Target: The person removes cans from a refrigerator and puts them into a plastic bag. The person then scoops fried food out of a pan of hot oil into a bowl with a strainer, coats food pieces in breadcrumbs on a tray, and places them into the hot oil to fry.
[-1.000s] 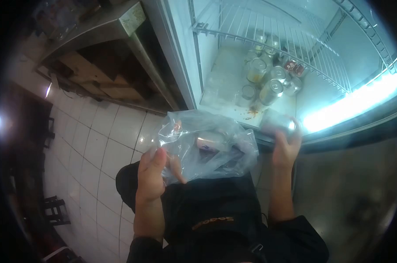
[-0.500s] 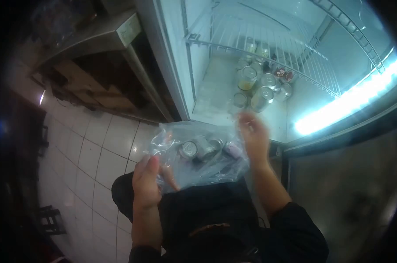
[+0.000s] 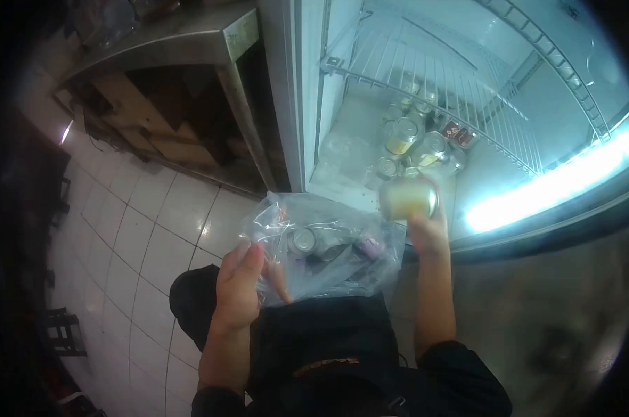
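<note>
My left hand point(image 3: 238, 288) grips the near left edge of a clear plastic bag point(image 3: 328, 278), which rests over my lap. Inside the bag lie a silver-topped can point(image 3: 303, 241), a purple item point(image 3: 370, 246) and other cans partly hidden by the creased plastic. Above the bag's right side, my right hand point(image 3: 429, 235) is closed around a clear can with yellow contents point(image 3: 406, 199), tipped on its side and slightly blurred. Behind it, several similar cans point(image 3: 402, 132) stand close together on the floor of the fridge point(image 3: 349, 118).
A white wire shelf point(image 3: 433, 76) spans the fridge above the cans. A bright light tube point(image 3: 558, 181) runs along its right side. To the left stands a metal-framed table point(image 3: 241, 35) on the white tiled floor point(image 3: 141, 229). A dark stool point(image 3: 64, 332) is farther left.
My right hand, blurred and with no can visible in it earlier, has come back from the fridge with a yellow can. The bag stays in my left hand. The view has shifted slightly.
</note>
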`<state>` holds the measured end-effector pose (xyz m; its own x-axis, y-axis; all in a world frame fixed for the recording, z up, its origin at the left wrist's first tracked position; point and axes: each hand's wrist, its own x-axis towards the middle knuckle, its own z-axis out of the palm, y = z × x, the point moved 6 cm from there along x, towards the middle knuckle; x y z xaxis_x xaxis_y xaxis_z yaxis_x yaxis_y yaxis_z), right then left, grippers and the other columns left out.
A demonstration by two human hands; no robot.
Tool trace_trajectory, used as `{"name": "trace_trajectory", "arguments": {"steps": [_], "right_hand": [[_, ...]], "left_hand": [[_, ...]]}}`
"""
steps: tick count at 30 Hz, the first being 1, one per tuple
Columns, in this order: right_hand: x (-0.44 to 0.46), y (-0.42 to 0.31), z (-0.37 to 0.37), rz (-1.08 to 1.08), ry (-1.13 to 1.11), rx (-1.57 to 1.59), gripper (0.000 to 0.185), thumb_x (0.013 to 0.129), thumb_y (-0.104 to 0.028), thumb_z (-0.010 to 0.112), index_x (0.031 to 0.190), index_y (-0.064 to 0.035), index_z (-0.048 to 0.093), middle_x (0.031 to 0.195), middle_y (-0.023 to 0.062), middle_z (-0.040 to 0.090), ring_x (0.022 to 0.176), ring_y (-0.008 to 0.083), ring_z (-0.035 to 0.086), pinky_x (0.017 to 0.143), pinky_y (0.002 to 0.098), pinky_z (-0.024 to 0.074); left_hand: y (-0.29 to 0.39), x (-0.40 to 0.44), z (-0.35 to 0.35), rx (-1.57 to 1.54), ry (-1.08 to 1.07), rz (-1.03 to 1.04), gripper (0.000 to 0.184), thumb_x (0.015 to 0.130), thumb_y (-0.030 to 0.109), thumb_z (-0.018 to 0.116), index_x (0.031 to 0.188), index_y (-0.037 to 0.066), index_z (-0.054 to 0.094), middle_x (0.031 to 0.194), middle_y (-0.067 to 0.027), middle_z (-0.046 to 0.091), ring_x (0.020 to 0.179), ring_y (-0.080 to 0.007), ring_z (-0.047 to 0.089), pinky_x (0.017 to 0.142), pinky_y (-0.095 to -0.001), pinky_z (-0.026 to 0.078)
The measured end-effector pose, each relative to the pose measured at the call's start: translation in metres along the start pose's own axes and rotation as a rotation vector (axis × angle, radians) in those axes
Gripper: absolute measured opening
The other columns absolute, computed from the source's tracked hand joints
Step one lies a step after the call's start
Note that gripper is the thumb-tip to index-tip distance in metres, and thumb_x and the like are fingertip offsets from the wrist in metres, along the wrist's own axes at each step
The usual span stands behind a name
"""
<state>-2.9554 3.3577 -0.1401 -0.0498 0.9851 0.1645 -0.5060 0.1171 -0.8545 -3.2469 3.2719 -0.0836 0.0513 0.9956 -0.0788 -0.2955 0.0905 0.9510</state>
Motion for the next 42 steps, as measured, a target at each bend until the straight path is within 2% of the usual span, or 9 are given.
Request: {"name": "trace_trajectory", "arguments": {"steps": [4,6,8,14,16,19,22,25,42], "right_hand": [[-0.03,0.024,0.082,0.122,-0.691,-0.536,0.069,0.061,-0.014,0.084,0.121,-0.0044,0.051,0.12,0.0099,0.054,0.111,0.0198,0.052,0.094,0.0339,0.0411],[-0.039,0.06,0.104,0.248,-0.51,-0.654,0.069,0.062,-0.018,0.083,0.122,-0.0068,0.051,0.119,0.01,0.054,0.114,0.0221,0.051,0.095,0.0346,0.0401],[-0.036,0.08,0.119,0.092,-0.41,-0.823,0.067,0.065,-0.019,0.081,0.123,-0.0049,0.05,0.118,0.014,0.054,0.114,0.0281,0.05,0.096,0.0359,0.0394],[-0.027,0.087,0.123,0.289,-0.491,-0.997,0.071,0.074,-0.023,0.075,0.135,-0.0057,0.043,0.12,0.0178,0.057,0.098,0.0242,0.059,0.082,0.0332,0.0468],[-0.03,0.048,0.123,-0.14,-0.818,-0.947,0.052,0.082,-0.02,0.068,0.129,-0.0049,0.051,0.111,0.0154,0.064,0.088,0.0216,0.063,0.074,0.0308,0.0494],[0.014,-0.029,0.06,0.407,-0.177,-0.788,0.022,0.085,-0.016,0.063,0.102,-0.0034,0.068,0.085,0.008,0.069,0.07,0.0116,0.062,0.061,0.0268,0.05],[0.078,-0.066,-0.048,-0.52,0.395,-1.34,0.051,0.071,-0.016,0.076,0.117,-0.0061,0.058,0.103,0.014,0.062,0.091,0.0228,0.061,0.076,0.0321,0.0494],[0.115,-0.034,-0.116,-0.315,0.461,-1.484,0.076,0.063,-0.018,0.081,0.129,-0.0053,0.046,0.116,0.017,0.057,0.102,0.0269,0.058,0.085,0.0361,0.0473],[0.004,0.0,-0.003,0.092,0.088,0.461,0.055,0.076,-0.014,0.069,0.123,-0.0042,0.044,0.107,0.0116,0.056,0.099,0.0296,0.059,0.083,0.0485,0.0529]], "left_hand": [[-0.001,0.002,0.004,-0.027,-0.028,-0.009,0.056,0.099,0.036,0.032,0.133,-0.007,0.036,0.054,-0.0105,0.054,0.041,-0.0157,0.048,0.044,-0.0243,0.039],[-0.006,0.001,0.002,-0.014,-0.042,-0.015,0.055,0.099,0.036,0.033,0.133,-0.007,0.036,0.054,-0.0106,0.054,0.041,-0.0161,0.049,0.043,-0.0247,0.039],[-0.01,0.0,0.0,-0.077,-0.073,-0.052,0.033,0.099,0.029,0.039,0.093,-0.001,0.05,0.063,-0.0123,0.057,0.049,-0.0196,0.055,0.05,-0.0277,0.046],[0.004,0.006,-0.001,-0.066,0.082,-0.03,0.04,0.099,0.03,0.036,0.114,-0.004,0.051,0.06,-0.0097,0.054,0.045,-0.0174,0.052,0.046,-0.0261,0.044],[0.002,0.008,-0.005,-0.072,0.091,-0.042,0.042,0.099,0.03,0.035,0.119,-0.004,0.049,0.06,-0.0094,0.054,0.046,-0.0169,0.052,0.046,-0.026,0.044],[0.0,0.009,-0.009,-0.086,0.101,-0.048,0.042,0.099,0.03,0.035,0.121,-0.004,0.048,0.061,-0.009,0.055,0.046,-0.0165,0.052,0.045,-0.026,0.044],[0.0,0.008,-0.01,-0.109,0.104,-0.051,0.039,0.098,0.029,0.037,0.115,-0.004,0.05,0.061,-0.0089,0.055,0.046,-0.0167,0.052,0.045,-0.0264,0.044],[-0.001,0.006,-0.007,-0.117,0.116,-0.04,0.041,0.098,0.03,0.037,0.12,-0.004,0.048,0.059,-0.0075,0.053,0.043,-0.0144,0.048,0.042,-0.0253,0.043],[0.001,0.011,-0.004,-0.119,0.035,-0.004,0.039,0.098,0.028,0.039,0.117,-0.005,0.049,0.062,-0.0102,0.055,0.044,-0.0174,0.05,0.043,-0.0266,0.045]]}}
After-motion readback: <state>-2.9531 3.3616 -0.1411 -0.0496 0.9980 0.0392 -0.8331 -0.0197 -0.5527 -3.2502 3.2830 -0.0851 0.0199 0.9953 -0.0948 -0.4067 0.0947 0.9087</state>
